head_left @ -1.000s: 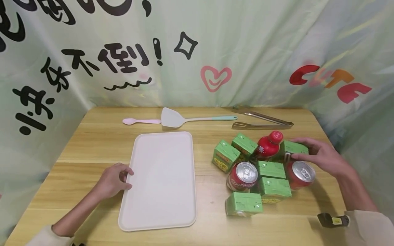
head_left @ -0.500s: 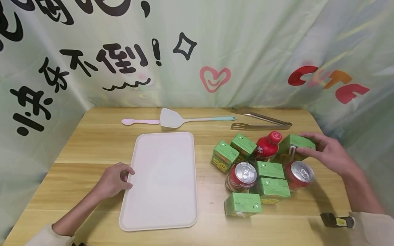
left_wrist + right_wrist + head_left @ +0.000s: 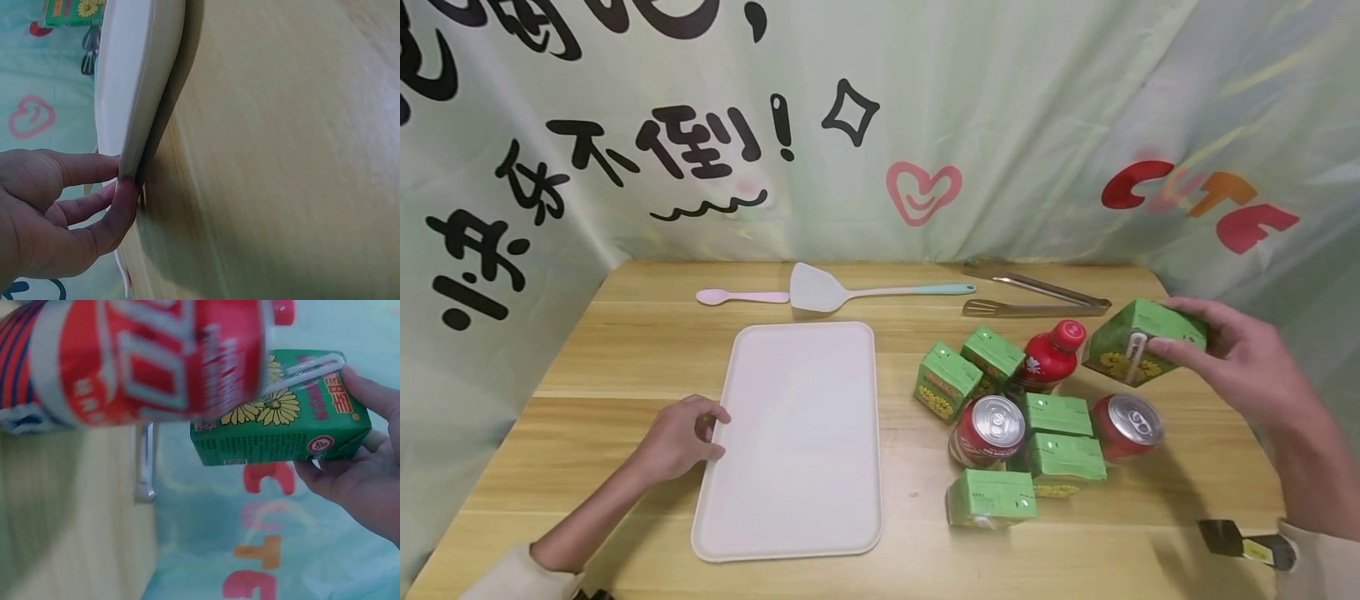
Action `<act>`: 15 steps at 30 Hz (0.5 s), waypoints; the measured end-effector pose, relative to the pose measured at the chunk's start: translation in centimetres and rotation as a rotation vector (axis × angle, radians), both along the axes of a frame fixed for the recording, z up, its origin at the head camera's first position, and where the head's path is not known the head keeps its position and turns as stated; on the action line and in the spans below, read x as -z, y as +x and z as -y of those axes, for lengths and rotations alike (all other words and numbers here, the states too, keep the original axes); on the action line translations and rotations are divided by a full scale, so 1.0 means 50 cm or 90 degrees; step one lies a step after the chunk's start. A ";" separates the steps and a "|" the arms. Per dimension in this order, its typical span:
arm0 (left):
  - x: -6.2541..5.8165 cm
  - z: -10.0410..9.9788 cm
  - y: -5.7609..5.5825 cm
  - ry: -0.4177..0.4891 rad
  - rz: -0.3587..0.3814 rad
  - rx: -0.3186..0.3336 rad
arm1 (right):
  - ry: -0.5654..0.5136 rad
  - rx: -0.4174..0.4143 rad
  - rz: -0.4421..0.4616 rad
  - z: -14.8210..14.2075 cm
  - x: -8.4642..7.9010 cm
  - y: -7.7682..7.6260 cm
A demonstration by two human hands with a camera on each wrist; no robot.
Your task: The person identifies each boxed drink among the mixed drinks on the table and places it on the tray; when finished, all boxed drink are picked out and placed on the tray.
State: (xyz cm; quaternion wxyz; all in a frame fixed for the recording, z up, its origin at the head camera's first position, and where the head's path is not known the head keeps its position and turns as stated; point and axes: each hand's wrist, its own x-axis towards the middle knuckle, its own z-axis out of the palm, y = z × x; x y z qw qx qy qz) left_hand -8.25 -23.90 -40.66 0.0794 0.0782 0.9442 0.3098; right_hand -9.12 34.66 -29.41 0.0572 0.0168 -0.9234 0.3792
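My right hand (image 3: 1251,362) grips a green drink carton (image 3: 1138,346) with yellow flowers and a straw on its side, held up at the right above the red cans. In the right wrist view the thumb lies at the top end of this carton (image 3: 281,428) and the fingers are beneath. A red can (image 3: 137,362) fills the foreground there. My left hand (image 3: 673,442) pinches the left edge of a white tray (image 3: 797,442). The left wrist view has the thumb on one face of the tray rim (image 3: 140,94) and fingertips on the other.
Several green cartons (image 3: 992,498), a red can (image 3: 988,437), another red can (image 3: 1126,429) and a red bottle (image 3: 1048,358) cluster right of the tray. Behind lie a pink spoon (image 3: 745,297), a spatula (image 3: 820,290) and metal tongs (image 3: 1045,307). A printed curtain (image 3: 1022,167) borders the table.
My right hand has lifted the green carton from beside the red bottle, up and to the right. The left hand has stayed at the tray's edge.
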 end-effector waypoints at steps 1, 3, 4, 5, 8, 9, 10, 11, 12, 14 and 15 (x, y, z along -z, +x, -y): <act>0.001 0.000 0.000 0.001 0.000 0.001 | 0.007 -0.001 -0.006 0.003 -0.006 0.002; 0.002 0.001 0.000 0.002 0.000 -0.001 | 0.028 -0.002 -0.024 0.010 -0.019 0.005; 0.003 0.001 -0.001 0.003 0.000 -0.001 | 0.036 -0.005 -0.037 0.013 -0.026 0.008; 0.003 0.001 -0.001 0.002 0.000 -0.001 | 0.045 -0.004 -0.048 0.016 -0.033 0.010; 0.005 0.002 -0.001 0.001 -0.003 0.001 | 0.022 -0.012 -0.087 0.025 -0.054 0.019; 0.006 0.002 -0.001 0.001 -0.004 0.002 | 0.003 -0.022 -0.102 0.028 -0.060 0.021; 0.006 0.002 -0.001 0.001 -0.005 0.004 | -0.013 -0.031 -0.118 0.031 -0.066 0.023; 0.006 0.003 -0.002 0.000 -0.006 0.004 | -0.033 -0.043 -0.134 0.035 -0.071 0.025; 0.007 0.003 -0.002 0.001 -0.007 0.005 | -0.054 -0.058 -0.150 0.040 -0.077 0.027; 0.008 0.004 -0.002 0.001 -0.010 0.005 | -0.079 -0.084 -0.177 0.050 -0.087 0.032; 0.008 0.004 -0.003 0.002 -0.010 0.005 | -0.086 -0.095 -0.185 0.056 -0.092 0.035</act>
